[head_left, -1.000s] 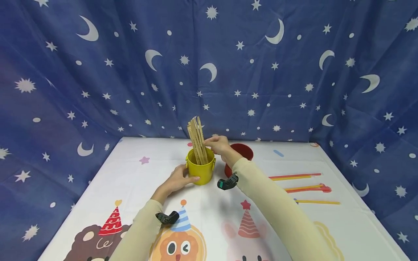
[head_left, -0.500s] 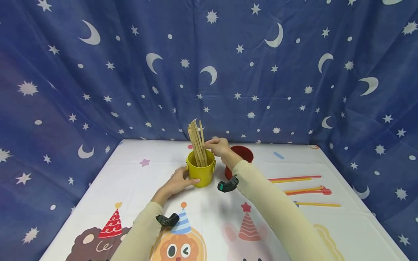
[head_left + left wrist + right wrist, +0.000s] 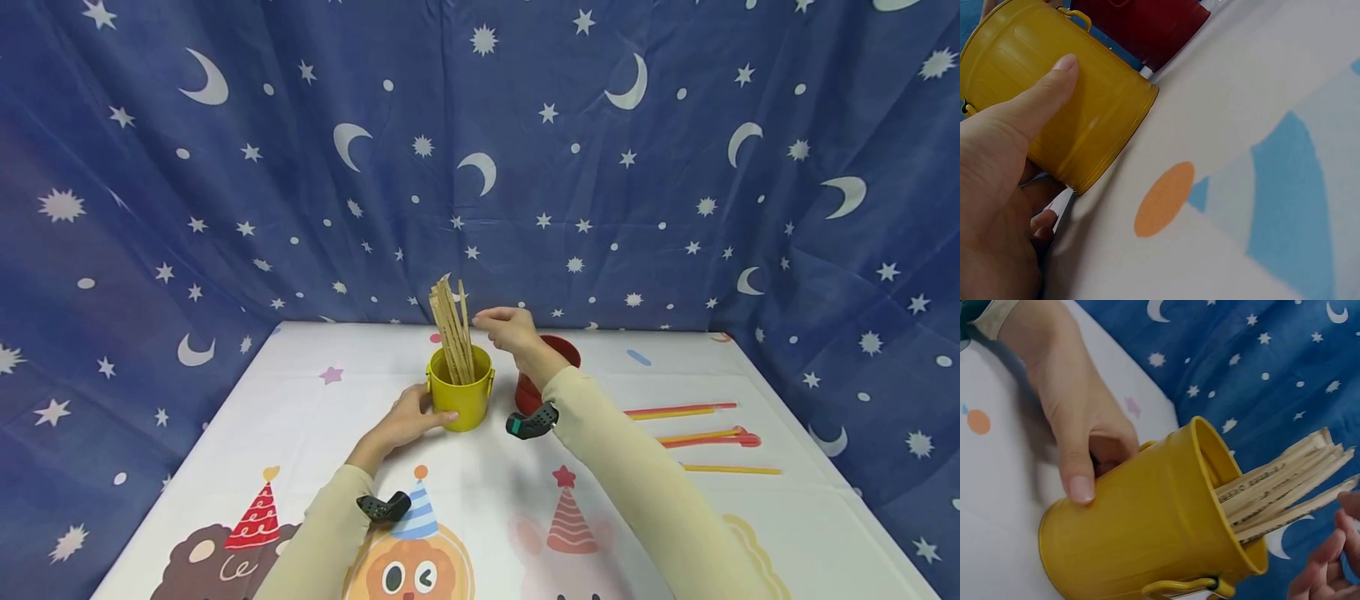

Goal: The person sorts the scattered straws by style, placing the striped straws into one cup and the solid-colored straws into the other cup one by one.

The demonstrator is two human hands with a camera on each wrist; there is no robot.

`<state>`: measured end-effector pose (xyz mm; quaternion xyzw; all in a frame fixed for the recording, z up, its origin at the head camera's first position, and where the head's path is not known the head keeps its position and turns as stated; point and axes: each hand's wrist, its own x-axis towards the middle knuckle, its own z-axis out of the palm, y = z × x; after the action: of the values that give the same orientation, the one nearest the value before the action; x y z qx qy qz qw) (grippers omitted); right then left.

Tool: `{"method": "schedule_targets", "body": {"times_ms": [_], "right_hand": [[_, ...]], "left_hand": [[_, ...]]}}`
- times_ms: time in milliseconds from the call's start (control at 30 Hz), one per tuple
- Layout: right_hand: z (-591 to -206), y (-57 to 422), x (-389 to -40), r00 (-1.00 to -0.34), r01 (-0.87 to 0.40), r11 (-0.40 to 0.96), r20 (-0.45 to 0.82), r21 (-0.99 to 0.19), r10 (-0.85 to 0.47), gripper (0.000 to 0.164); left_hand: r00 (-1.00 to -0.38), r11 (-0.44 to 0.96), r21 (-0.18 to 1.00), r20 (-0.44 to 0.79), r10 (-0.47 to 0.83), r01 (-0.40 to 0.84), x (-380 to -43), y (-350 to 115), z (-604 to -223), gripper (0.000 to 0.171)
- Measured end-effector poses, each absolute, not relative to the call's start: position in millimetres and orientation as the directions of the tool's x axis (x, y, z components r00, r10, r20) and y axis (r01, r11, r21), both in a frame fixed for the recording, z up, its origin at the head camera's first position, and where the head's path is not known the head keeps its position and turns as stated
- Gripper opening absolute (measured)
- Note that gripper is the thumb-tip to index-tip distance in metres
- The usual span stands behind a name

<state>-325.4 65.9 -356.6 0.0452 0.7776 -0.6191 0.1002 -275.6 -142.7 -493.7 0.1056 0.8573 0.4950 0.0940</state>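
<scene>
A small yellow metal bucket (image 3: 460,406) stands on the table, holding a bundle of thin tan sticks (image 3: 1285,487) with dark print, like paper-wrapped chopsticks. My left hand (image 3: 405,421) grips the bucket's left side, thumb (image 3: 1044,97) across its front wall and the other fingers behind it. One stick (image 3: 1300,509) leans a little apart from the bundle on the right. My right hand (image 3: 512,329) is just right of that stick, fingertips close to its upper part and loosely bent. Only part of the right hand's fingers (image 3: 1329,547) shows in the right wrist view.
Behind my right wrist stands a red bucket (image 3: 528,396), partly covered by the hand and forearm. Thin red and yellow strips (image 3: 682,410) show on the right of the white printed tablecloth (image 3: 300,400). A blue star-and-moon curtain (image 3: 480,208) hangs behind the table.
My right hand has come off the stick it was pinching and moved slightly up and right. The stick stays leaning in the bucket. The left hand keeps its place.
</scene>
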Motion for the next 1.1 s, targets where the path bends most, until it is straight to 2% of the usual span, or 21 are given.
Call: {"method": "schedule_targets", "body": {"times_ms": [300, 633, 800, 1100], "right_hand": [[-350.5, 88.0, -318.6, -0.985, 0.122, 0.040, -0.126, -0.992, -0.122, 0.030], [-367.1, 120.3, -294.5, -0.994, -0.074, 0.171, 0.059, -0.983, -0.089, 0.025], [-377.6, 132.6, -285.9, -0.985, -0.161, 0.179, 0.146, -0.971, -0.095, 0.024], [-386.1, 157.1, -270.4, -0.970, -0.233, 0.169, 0.216, -0.958, -0.114, 0.029]], "left_hand": [[-0.962, 0.494, 0.865, -0.054, 0.267, 0.089, -276.2, -144.2, -494.0, 0.091], [-0.963, 0.507, 0.856, -0.044, 0.267, 0.101, -275.7, -143.6, -496.4, 0.089], [-0.960, 0.498, 0.861, -0.047, 0.275, 0.101, -276.9, -143.3, -497.7, 0.088], [-0.959, 0.486, 0.868, -0.044, 0.278, 0.101, -277.0, -143.1, -497.7, 0.086]]}}
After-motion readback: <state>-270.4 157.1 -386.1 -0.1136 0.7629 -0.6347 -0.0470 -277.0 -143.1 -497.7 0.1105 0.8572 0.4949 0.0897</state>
